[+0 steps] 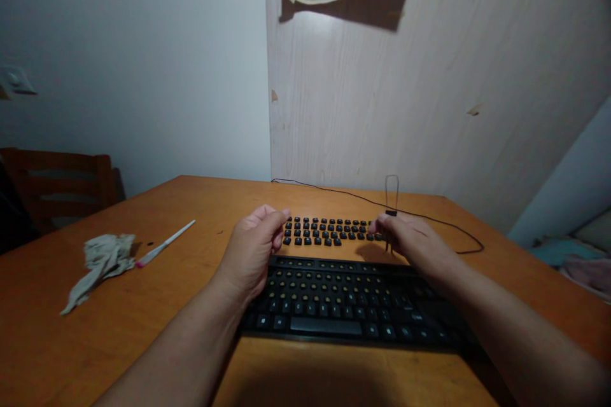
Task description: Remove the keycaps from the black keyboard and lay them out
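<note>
On the table lies a black keyboard [325, 327]; many of its upper keys are bare, showing small yellowish stems, while the lower rows carry caps. Behind it, loose black keycaps [316, 233] are laid out in rows. My left hand [255, 238] is closed, thumb against the curled fingers, at the left end of these rows; whatever it may hold is hidden. Pinched in my right hand [405, 235] is a wire keycap puller [391, 194], its loop pointing up and its wire tips down, above the right end of the rows.
To the left, a crumpled grey-white cloth [107, 254] lies beside a white brush-like stick [167, 243] with a pink end. A thin black cable [458, 227] curves over the back right of the wooden table [191, 203]. A wooden chair [67, 184] stands at far left.
</note>
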A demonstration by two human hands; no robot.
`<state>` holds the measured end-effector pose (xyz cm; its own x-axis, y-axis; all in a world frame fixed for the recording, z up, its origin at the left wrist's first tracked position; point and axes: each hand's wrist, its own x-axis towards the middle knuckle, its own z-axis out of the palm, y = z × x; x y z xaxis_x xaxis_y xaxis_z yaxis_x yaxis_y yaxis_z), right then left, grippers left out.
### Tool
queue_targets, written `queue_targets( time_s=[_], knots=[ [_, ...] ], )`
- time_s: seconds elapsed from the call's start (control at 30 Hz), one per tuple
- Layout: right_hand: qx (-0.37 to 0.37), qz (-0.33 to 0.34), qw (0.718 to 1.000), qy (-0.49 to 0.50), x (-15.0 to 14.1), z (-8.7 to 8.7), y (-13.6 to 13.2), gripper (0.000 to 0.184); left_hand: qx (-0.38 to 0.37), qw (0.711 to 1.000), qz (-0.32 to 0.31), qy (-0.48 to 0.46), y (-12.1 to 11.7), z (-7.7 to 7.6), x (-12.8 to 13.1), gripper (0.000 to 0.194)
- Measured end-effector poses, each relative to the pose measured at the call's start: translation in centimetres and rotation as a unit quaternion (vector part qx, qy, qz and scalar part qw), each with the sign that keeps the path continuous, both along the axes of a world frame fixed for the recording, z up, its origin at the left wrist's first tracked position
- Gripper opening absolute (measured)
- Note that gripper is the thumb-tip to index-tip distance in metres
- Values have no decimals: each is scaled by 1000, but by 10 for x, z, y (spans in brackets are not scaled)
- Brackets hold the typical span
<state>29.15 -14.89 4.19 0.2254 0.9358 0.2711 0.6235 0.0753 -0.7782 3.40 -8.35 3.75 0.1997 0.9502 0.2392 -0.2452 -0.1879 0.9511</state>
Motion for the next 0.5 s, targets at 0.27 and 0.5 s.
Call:
queue_targets(
  time_s=[0.27, 0.5],
  knots=[
    [-105, 215, 963, 124, -13, -5, -26, 31, 53, 989, 12, 138, 0, -6, 6, 35],
    [-77, 256, 964, -3, -18, -7, -31, 18, 82, 977, 3, 198, -4, -8, 11, 34]
  ],
)
